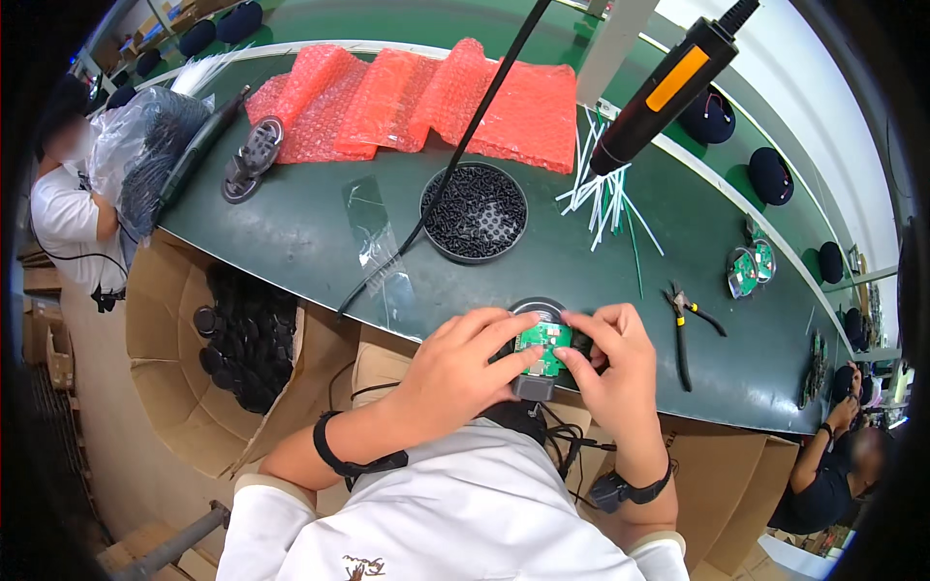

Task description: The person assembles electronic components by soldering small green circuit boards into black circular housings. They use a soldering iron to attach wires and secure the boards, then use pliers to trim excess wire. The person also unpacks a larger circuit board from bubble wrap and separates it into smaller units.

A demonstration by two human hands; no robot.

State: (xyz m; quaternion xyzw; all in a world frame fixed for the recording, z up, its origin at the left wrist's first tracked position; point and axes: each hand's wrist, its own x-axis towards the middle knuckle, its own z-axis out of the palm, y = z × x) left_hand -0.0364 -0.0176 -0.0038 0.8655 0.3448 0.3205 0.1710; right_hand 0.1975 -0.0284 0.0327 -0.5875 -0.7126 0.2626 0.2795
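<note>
The left hand (475,351) and right hand (612,363) hold a green board (547,337) in a black housing (534,388) at the edge of the table (300,232). Beyond stands a dish (425,211) of small black pieces (463,198); red bubble wrap (417,102) lies behind it. A screwdriver (668,92) hangs over white ties (610,198). Pliers (682,339) lie open to the right. Black parts (247,344) fill a box (170,368) at left. 2 co-workers sit at the sides.

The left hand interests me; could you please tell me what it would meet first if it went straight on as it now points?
The left hand would probably meet the green board first; they seem to be touching, though depth is unclear.
</note>
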